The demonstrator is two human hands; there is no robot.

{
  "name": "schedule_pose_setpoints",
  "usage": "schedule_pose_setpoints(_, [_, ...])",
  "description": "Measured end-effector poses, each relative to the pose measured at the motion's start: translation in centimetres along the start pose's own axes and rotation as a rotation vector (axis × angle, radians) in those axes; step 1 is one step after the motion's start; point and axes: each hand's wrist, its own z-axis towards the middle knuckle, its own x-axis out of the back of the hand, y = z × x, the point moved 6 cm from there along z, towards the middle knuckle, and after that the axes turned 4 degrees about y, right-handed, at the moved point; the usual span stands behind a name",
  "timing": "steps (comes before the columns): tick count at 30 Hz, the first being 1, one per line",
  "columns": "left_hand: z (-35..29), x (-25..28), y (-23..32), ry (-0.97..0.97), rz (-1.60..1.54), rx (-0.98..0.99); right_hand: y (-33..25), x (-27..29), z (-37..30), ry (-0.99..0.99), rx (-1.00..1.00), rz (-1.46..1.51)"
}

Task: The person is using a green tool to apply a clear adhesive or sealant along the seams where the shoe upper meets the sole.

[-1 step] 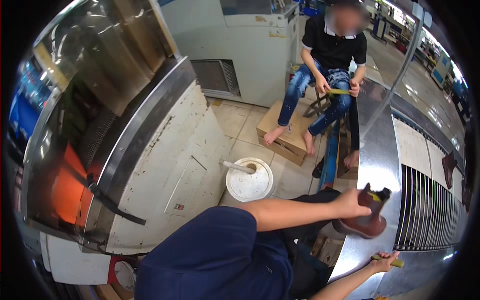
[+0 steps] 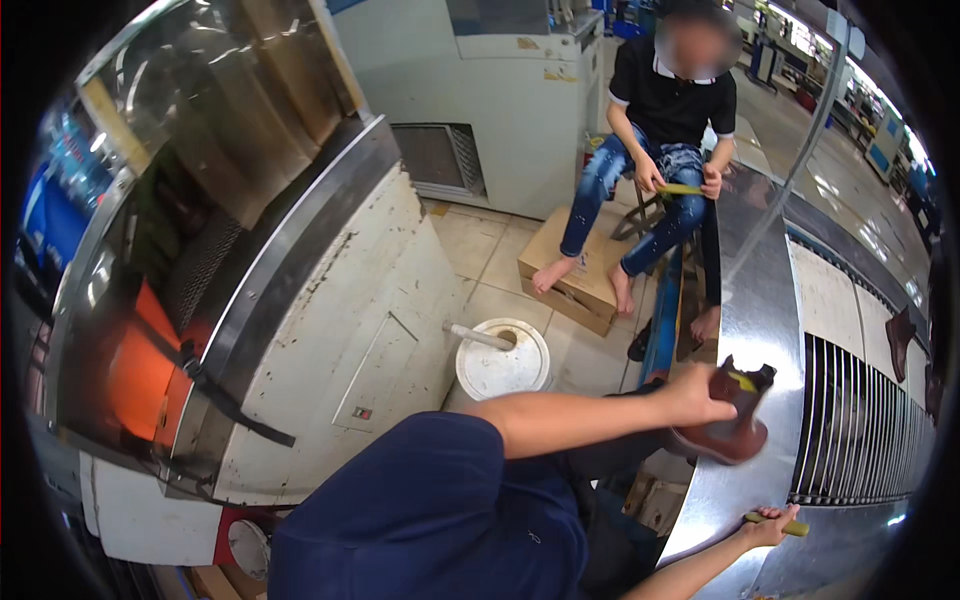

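A dark reddish-brown ankle boot (image 2: 737,437) hangs over the near edge of the metal-topped bench (image 2: 752,330). My left hand (image 2: 695,396) is closed around its shaft, with the boot's opening pointing up and away. Something yellow-green (image 2: 742,381) shows inside that opening. Lower right, over the bench, my right hand (image 2: 770,526) grips a short yellow-green bar (image 2: 797,528), whose ends stick out on both sides of the fingers. What kind of piece it is, I cannot tell. The bar and the boot are apart.
Beyond the bench top runs a conveyor with metal rollers (image 2: 850,420), bearing another brown boot (image 2: 900,343). A seated co-worker (image 2: 665,120) holds a yellow-green strip (image 2: 680,189), feet on a cardboard box (image 2: 590,250). A lidded white bucket (image 2: 503,372) stands beside a machine (image 2: 330,300) on the left.
My left hand and the boot have shifted slightly up and to the left. The right hand keeps its place with the bar.
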Motion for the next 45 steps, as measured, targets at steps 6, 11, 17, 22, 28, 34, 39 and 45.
schedule_pose_setpoints(6, [-3.9,21.7,13.2,0.470,0.521,-0.025,-0.2,-0.3,-0.9,0.082,0.044,-0.094])
schedule_pose_setpoints(11, [-16.0,34.4,27.7,1.317,0.888,-0.317,-0.1,-0.4,-0.9,0.094,0.046,-0.100])
schedule_pose_setpoints(17, [-26.0,45.7,34.9,1.939,1.330,-0.231,0.0,-0.5,-1.1,0.129,0.078,-0.143])
schedule_pose_setpoints(22, [-31.6,57.6,35.2,1.900,1.250,0.172,-0.2,-0.2,-0.8,0.108,0.113,-0.154])
schedule_pose_setpoints(28, [-30.3,60.4,33.5,2.130,1.372,0.296,-0.1,0.0,-0.8,0.120,0.141,-0.160])
schedule_pose_setpoints(34, [-31.0,58.4,33.7,2.100,1.456,0.325,0.4,0.1,-1.9,0.129,-0.056,0.012])
schedule_pose_setpoints(39, [-32.0,61.7,34.2,1.945,1.643,0.349,0.1,-0.6,-2.2,0.016,-0.113,-0.052])
schedule_pose_setpoints(45, [-33.2,66.0,34.9,1.822,1.675,0.346,-1.0,-1.3,-2.8,0.066,-0.035,-0.130])
